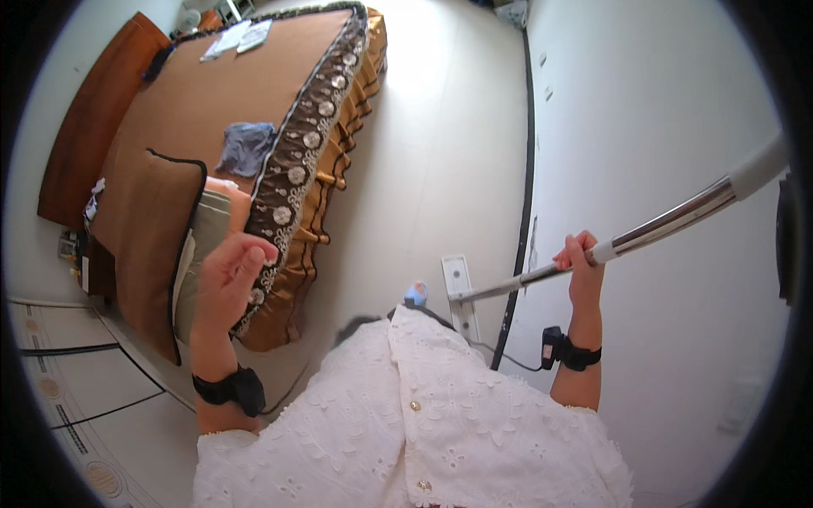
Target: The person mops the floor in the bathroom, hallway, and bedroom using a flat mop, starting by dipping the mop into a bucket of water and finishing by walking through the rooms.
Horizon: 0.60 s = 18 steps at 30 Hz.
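Observation:
My right hand point(578, 249) is wrapped around the metal pole of a flat mop point(673, 216), whose upper end has a white sleeve. The pole slants down to the left, to a white rectangular mop head point(456, 273) on the floor by the wall. My left hand point(232, 279) is raised with loosely curled fingers, the thumb a little apart, and nothing shows in it. In the picture it overlaps the near edge of the bed, by a brown pillow point(152, 235) and folded bedding point(213, 213). A foot in a blue slipper point(416, 292) stands beside the mop head.
The bed, with its gold ruffled skirt point(330, 209), runs along the left, its wooden headboard point(105, 120) against the wall. A grey cloth point(246, 148) and papers point(254, 37) lie on it. Pale floor point(438, 127) stretches between bed and the white wall point(635, 114). Patterned cabinet doors point(95, 374) stand lower left.

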Available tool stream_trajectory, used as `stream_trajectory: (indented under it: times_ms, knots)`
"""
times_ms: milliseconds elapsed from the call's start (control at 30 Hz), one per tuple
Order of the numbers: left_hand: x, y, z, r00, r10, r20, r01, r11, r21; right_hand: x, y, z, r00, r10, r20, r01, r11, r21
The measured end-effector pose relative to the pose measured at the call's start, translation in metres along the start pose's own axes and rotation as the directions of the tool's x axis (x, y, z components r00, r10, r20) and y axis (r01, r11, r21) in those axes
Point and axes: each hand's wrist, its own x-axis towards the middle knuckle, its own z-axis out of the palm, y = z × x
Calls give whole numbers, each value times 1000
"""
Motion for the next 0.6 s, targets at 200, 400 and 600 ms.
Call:
stream_trajectory:
  times_ms: [200,400,600]
  knots:
    - [3,-14,-5,996,-75,57,79,995,-61,7,-14,1,999,34,6,-34,999,-15]
    - [15,-10,-17,973,-158,167,172,982,-77,-5,-35,-2,997,77,-18,-78,996,-51]
    - [58,-26,-23,964,-127,232,183,953,-241,-6,-43,3,993,51,-105,-59,996,-72]
